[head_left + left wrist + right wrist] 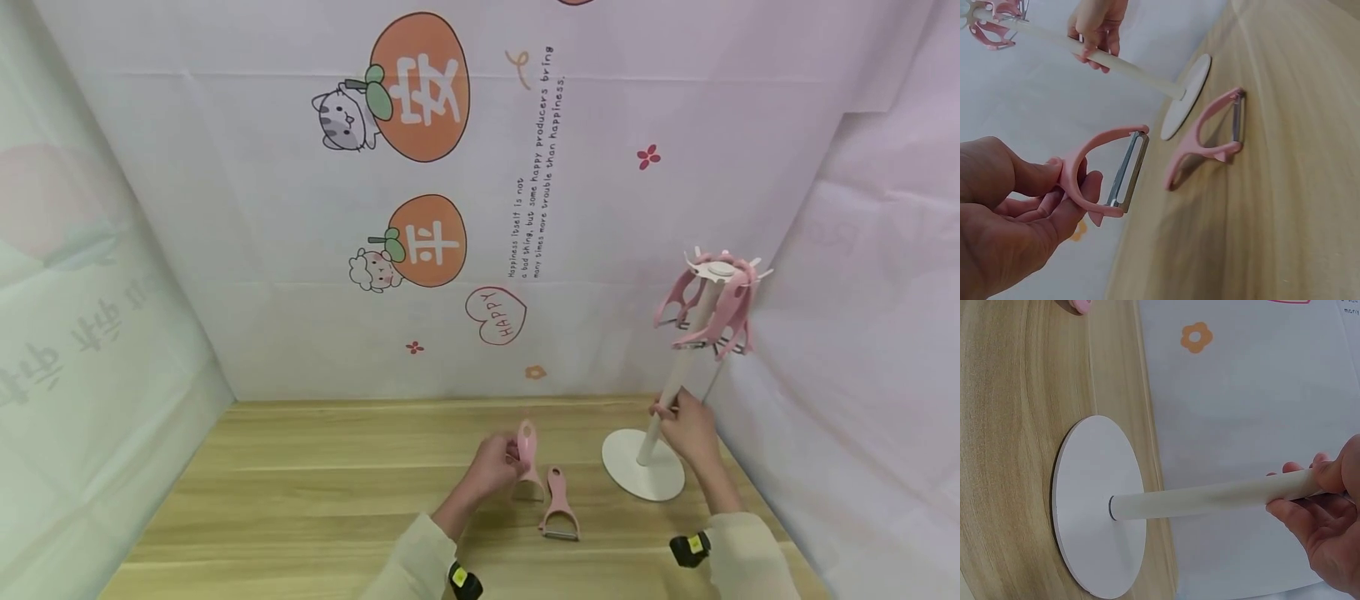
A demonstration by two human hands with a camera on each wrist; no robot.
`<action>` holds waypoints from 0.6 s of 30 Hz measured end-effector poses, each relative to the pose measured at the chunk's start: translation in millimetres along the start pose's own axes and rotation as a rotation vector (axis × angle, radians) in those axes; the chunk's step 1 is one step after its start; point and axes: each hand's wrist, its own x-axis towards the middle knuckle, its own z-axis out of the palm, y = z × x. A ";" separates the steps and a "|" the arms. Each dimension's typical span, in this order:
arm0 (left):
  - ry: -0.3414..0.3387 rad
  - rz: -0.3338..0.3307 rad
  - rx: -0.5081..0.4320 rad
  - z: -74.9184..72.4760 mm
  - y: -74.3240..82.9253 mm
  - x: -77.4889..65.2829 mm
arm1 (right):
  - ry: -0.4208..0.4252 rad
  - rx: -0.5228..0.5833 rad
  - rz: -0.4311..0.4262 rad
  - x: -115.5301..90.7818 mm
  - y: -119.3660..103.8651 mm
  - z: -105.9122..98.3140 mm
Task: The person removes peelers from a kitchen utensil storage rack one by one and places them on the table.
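My left hand (498,462) pinches a pink peeler (528,446) between thumb and fingers, its metal blade (1127,172) pointing away from the palm in the left wrist view. A second pink peeler (558,504) lies on the wooden table just right of it, handle toward the back. With my right hand (688,429) I grip the white pole (1210,499) of a round-based stand (643,479) at the table's right side. Several pink peelers (723,312) hang from the hooks at the stand's top, blades downward.
A printed white cloth (600,208) rises behind the table's back edge. Plain pale cloth walls (885,350) close in both sides. The wooden table top (315,500) stretches out to the left of my left hand.
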 end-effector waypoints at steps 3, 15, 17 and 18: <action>-0.009 -0.014 0.006 0.6 -5.0 -3.4 | 0.010 0.002 -0.009 0.3 1.2 0.9; 0.002 -0.110 0.006 9.6 -26.9 -14.1 | 0.010 0.004 -0.004 0.2 1.6 1.2; 0.014 -0.119 0.028 11.3 -30.8 -14.5 | 0.001 0.013 0.007 -0.1 1.7 1.1; 0.021 -0.121 0.041 11.8 -32.4 -14.6 | 0.000 0.018 0.010 -0.2 1.7 1.1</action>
